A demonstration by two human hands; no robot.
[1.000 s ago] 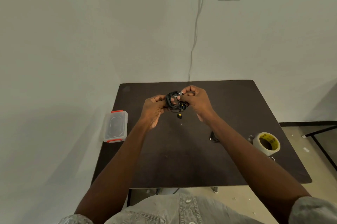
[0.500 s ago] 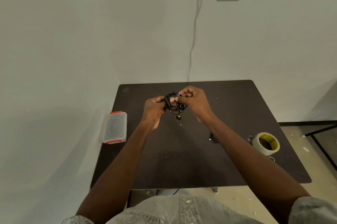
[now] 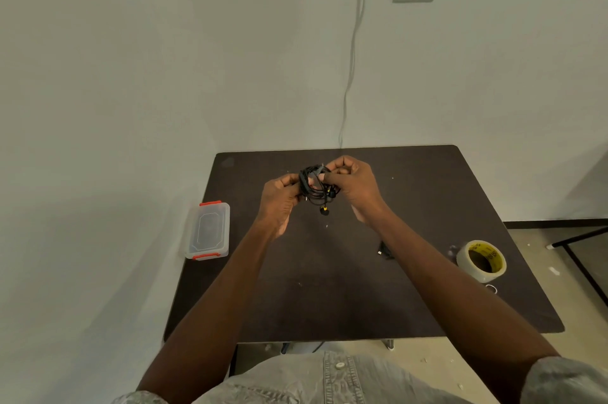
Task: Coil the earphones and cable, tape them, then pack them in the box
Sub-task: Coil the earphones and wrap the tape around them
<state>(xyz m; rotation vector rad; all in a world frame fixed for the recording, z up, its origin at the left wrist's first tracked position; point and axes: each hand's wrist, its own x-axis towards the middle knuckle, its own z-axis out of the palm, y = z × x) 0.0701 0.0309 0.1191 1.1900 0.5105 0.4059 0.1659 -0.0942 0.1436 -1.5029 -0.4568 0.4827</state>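
Lying on the dark counter (image 3: 329, 288) nearest the person are the tape roll (image 3: 482, 260) at right and the lidded box (image 3: 208, 231) at left — farther out, above the counter, the left hand (image 3: 279, 198) and right hand (image 3: 353, 185) grip the black coiled earphones (image 3: 316, 188), fingers curled round them.

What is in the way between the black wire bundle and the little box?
Only the box's own lid. The bundle is held above the table; the box, left of it, is closed, with bare tabletop between.

Grey denim shirt (image 3: 332, 380), rolled sleeves
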